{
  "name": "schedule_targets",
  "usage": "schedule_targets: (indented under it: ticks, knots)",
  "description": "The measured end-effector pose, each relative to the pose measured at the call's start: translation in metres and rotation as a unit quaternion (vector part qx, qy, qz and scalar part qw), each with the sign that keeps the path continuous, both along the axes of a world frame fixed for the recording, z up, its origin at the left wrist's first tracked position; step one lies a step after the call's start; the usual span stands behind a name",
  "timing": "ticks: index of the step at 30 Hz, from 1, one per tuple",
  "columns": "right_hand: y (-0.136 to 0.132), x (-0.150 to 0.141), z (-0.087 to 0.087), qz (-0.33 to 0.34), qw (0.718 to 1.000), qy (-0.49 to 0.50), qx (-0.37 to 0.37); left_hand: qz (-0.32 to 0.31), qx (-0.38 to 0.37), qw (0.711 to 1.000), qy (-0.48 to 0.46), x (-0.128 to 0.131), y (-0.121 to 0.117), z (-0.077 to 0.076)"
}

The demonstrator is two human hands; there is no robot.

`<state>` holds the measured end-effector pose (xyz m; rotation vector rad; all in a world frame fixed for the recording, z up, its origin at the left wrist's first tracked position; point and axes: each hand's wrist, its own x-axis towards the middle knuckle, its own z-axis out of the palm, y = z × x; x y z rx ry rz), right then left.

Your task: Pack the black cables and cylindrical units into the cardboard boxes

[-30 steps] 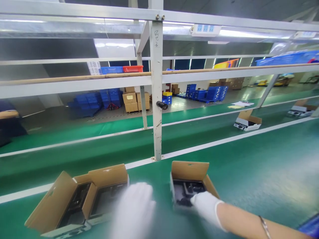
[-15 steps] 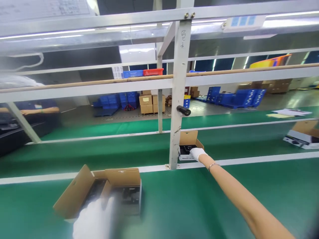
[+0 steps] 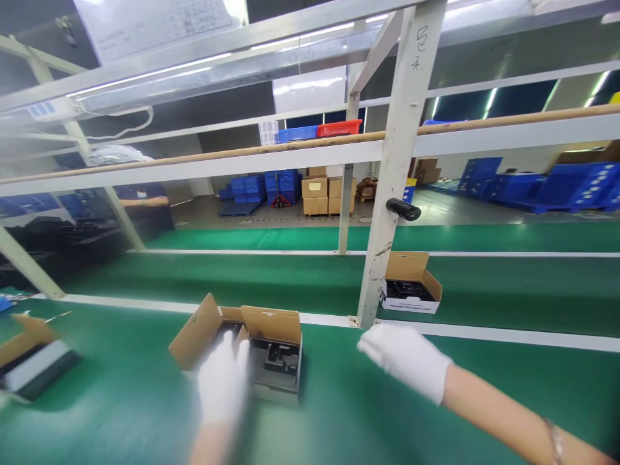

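On a green bench (image 3: 329,413), lids (image 3: 271,325) stand raised, likely for access, on boxes (image 3: 276,391) by the blurred left hand (image 3: 223,378) and a box (image 3: 411,305) beyond the right hand (image 3: 405,359), both grips unclear.

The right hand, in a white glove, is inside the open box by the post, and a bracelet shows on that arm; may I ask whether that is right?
Not quite: the head view shows the right hand outside the open box by the post, nearer the camera. The white glove and the bracelet are as you said.
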<state>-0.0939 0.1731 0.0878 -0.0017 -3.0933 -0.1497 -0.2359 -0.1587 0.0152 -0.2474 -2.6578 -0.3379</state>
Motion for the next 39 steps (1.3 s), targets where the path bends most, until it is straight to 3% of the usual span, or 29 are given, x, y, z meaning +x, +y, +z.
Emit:
schedule_targets:
  ticks: [2,4,6,7,10,14,16,19,21,25,29,33,39]
  knots:
    - [-0.077,-0.006,-0.007,0.127,0.992,-0.010,-0.014,-0.024,-0.006,1.000,-0.002,0.003,0.002,-0.007]
    - [-0.142,-0.019,-0.021,0.196,0.978,0.036,-0.052,-0.057,-0.014,0.998,-0.003,0.006,0.000,-0.013]
    - [-0.179,-0.034,-0.040,0.186,0.980,0.032,-0.069,-0.102,-0.028,0.994,-0.008,0.007,-0.009,-0.014]
    - [-0.184,-0.040,-0.050,0.162,0.985,0.015,-0.060,-0.124,-0.035,0.992,-0.009,0.006,-0.015,-0.013]
    - [-0.156,-0.052,-0.079,0.089,0.995,-0.045,-0.005,-0.196,-0.064,0.978,-0.009,0.004,-0.035,-0.009]
    - [-0.073,-0.055,-0.092,0.084,0.995,-0.053,-0.017,-0.243,-0.073,0.967,0.015,0.006,-0.065,-0.010]
    - [-0.042,-0.061,-0.088,0.087,0.995,-0.049,-0.028,-0.190,-0.039,0.980,0.053,0.012,-0.082,-0.019]
    - [-0.022,-0.090,-0.076,0.104,0.993,-0.052,-0.020,0.012,0.054,0.993,0.101,0.021,-0.106,-0.034]
    - [-0.024,-0.121,-0.067,0.117,0.992,-0.054,-0.007,0.104,0.102,0.987,0.070,0.025,-0.115,-0.039]
    - [-0.050,-0.187,-0.052,0.162,0.985,-0.058,0.017,0.094,0.105,0.988,-0.057,0.028,-0.109,-0.027]
    - [-0.081,-0.214,-0.049,0.226,0.970,-0.081,0.044,0.134,0.068,0.986,-0.078,0.038,-0.095,-0.011]
    - [-0.102,-0.195,-0.057,0.262,0.957,-0.105,0.062,0.208,0.056,0.972,-0.097,0.046,-0.090,-0.015]
    - [-0.110,-0.105,-0.067,0.216,0.965,-0.130,0.066,0.106,0.097,0.982,-0.125,0.026,-0.097,-0.025]
